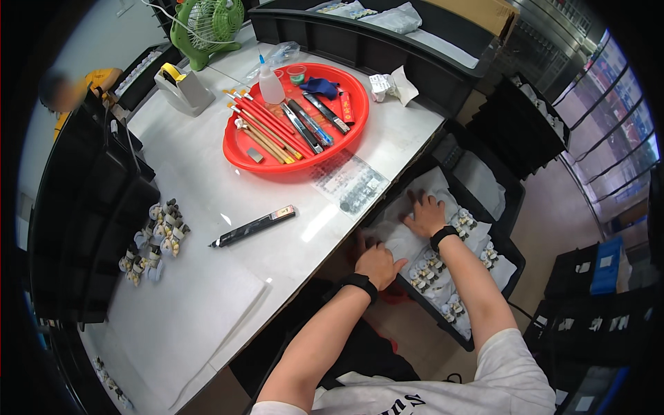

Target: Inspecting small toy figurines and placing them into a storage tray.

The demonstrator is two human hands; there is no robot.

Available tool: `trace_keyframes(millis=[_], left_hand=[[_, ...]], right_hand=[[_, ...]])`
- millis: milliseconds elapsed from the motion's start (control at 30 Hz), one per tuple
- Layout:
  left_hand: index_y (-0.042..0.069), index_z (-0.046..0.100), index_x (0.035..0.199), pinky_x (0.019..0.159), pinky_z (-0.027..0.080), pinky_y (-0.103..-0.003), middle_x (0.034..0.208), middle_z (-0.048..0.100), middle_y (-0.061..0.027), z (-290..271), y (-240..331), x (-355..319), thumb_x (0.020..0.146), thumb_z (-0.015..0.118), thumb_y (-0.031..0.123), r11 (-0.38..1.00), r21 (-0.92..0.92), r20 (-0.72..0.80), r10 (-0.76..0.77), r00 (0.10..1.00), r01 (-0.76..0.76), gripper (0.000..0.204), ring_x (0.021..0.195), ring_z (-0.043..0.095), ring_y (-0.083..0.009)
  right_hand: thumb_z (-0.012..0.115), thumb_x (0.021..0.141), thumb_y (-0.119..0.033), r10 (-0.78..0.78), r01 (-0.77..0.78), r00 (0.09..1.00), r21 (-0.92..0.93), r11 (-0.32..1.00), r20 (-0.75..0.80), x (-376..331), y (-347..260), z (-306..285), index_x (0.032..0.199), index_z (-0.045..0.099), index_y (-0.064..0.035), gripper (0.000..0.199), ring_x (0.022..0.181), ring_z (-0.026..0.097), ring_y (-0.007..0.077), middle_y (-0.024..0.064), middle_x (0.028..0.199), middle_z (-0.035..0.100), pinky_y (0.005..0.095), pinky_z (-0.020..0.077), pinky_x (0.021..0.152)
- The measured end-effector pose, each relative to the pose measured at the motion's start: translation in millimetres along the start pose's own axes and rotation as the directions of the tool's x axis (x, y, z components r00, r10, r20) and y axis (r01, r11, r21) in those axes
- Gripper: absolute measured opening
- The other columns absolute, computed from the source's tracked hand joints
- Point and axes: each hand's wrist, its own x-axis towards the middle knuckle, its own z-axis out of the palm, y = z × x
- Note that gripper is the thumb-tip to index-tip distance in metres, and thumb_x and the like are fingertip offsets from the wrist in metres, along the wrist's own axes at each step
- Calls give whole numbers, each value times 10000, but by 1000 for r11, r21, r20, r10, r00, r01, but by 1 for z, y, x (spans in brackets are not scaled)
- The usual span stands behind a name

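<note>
Tray [434, 309] slanting; long axis lower-right

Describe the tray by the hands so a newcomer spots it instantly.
Find the big white table; a black tray sits past its right edge. White paper lies in it, with small figurines showing. Unlike the other trays nearby, it has both left hand and right hand at it.

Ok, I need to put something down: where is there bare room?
Bare: tabletop between the red tray and black tool, and between that tool and the white sheet. Crowded: the red tray, with brushes; the tabletop's left side, with figurines; and the black tray, with more beside left hand and right hand.
</note>
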Motion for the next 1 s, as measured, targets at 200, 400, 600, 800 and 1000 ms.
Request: trace_keyframes(millis=[200,400,600,800,1000], left_hand=[[-68,573,989,963,-54,-639,1052,551,-211,-1,-9,17,893,277,468,992,-126,248,8,969,24,620,1084,470,-310],[-77,559,1023,952,-114,-632,1103,530,-214,-7,-8,16,889,298,454,981,-172,304,-31,952,87,606,1192,352,-333],[-30,575,1029,943,-126,-639,1083,541,-211,-6,-6,17,882,324,441,989,-129,274,-38,961,76,554,1207,313,-370],[-44,595,938,1008,164,-521,978,572,-222,19,-8,25,893,328,417,965,-215,171,-112,979,148,535,1061,465,-365],[-61,597,902,841,400,-352,909,582,-216,38,-13,28,917,345,323,999,-24,147,50,988,-47,460,920,538,-319]], right_hand=[[473,766,-488,34,-37,990,16,999,140,23,15,-5,1204,476,-56,615,1168,329,316,163,1290,357,473,276,922],[548,734,-449,115,-93,969,110,990,-219,32,33,-4,1177,484,-44,603,1164,328,309,176,1287,340,433,326,903],[455,712,-653,137,-137,990,-38,990,8,43,23,5,1232,439,-12,826,1240,241,323,203,1328,281,461,237,988],[533,683,-593,145,-145,988,-2,989,55,46,27,1,1199,447,42,823,1246,226,346,221,1338,262,499,203,996],[578,644,-598,-31,32,995,13,999,-95,-2,-18,-22,1226,432,13,857,1258,190,398,235,1350,254,569,190,974]])
